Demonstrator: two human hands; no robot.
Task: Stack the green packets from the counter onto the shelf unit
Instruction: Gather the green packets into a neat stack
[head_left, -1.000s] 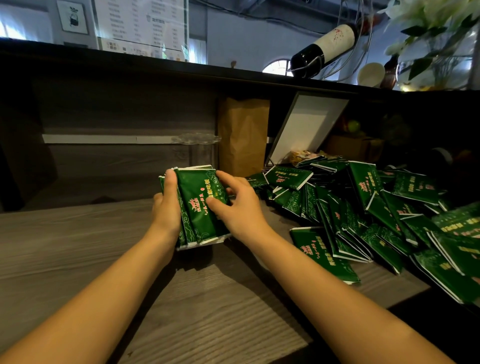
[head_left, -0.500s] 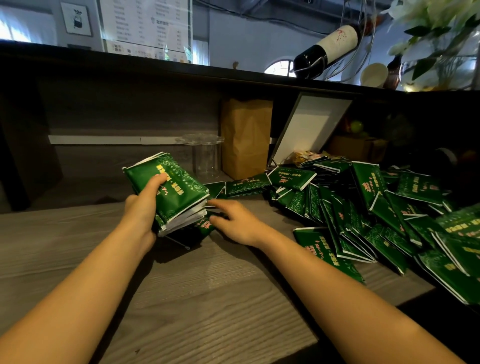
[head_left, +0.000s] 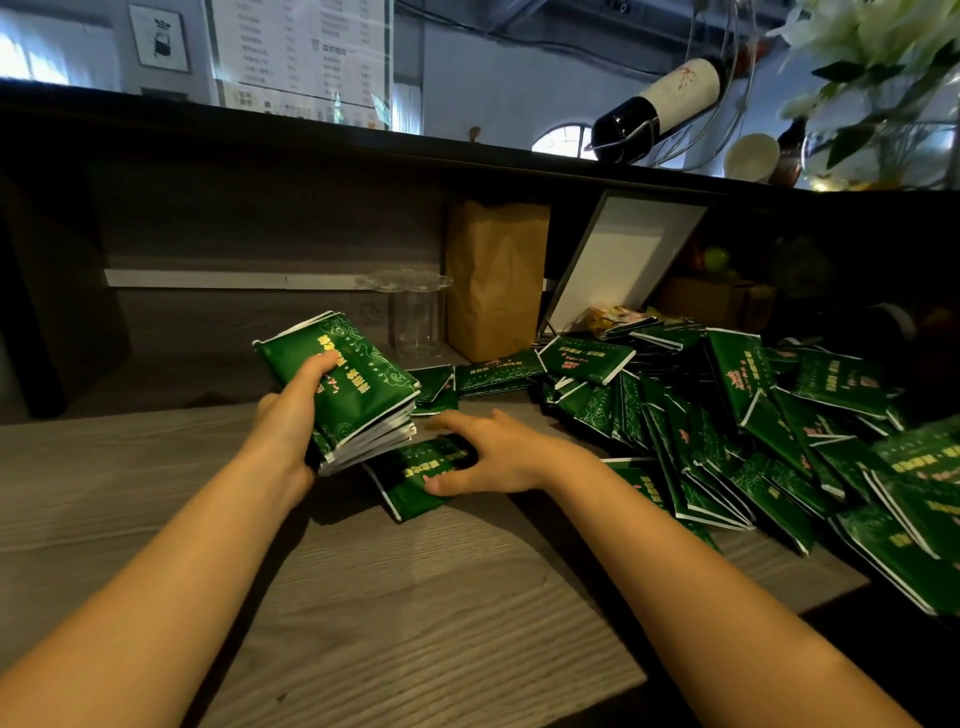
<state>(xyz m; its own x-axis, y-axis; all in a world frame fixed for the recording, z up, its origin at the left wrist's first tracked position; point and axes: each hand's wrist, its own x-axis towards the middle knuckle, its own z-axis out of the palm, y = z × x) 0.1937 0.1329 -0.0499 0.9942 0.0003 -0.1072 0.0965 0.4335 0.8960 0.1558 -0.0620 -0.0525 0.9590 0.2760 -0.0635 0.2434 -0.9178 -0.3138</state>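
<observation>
My left hand (head_left: 291, 421) grips a stack of green packets (head_left: 358, 384), tilted, just above the grey wooden counter (head_left: 363, 597); its thumb lies on the top packet. Right beside it, my right hand (head_left: 493, 452) holds a single green packet (head_left: 421, 475) lying on the counter, thumb at its near edge and fingers over its far edge. A big loose pile of green packets (head_left: 727, 431) spreads over the right side of the counter. The shelf unit is not clearly visible.
A brown paper bag (head_left: 496, 280) and a clear plastic cup (head_left: 415, 317) stand at the back of the counter. A white framed board (head_left: 623, 260) leans right of the bag. A wine bottle (head_left: 665, 104) and flowers (head_left: 872, 57) sit on the upper ledge.
My left hand tilted the stack flat and carried it left. My right hand let go of the stack, dropped to the counter and took hold of a single packet.
</observation>
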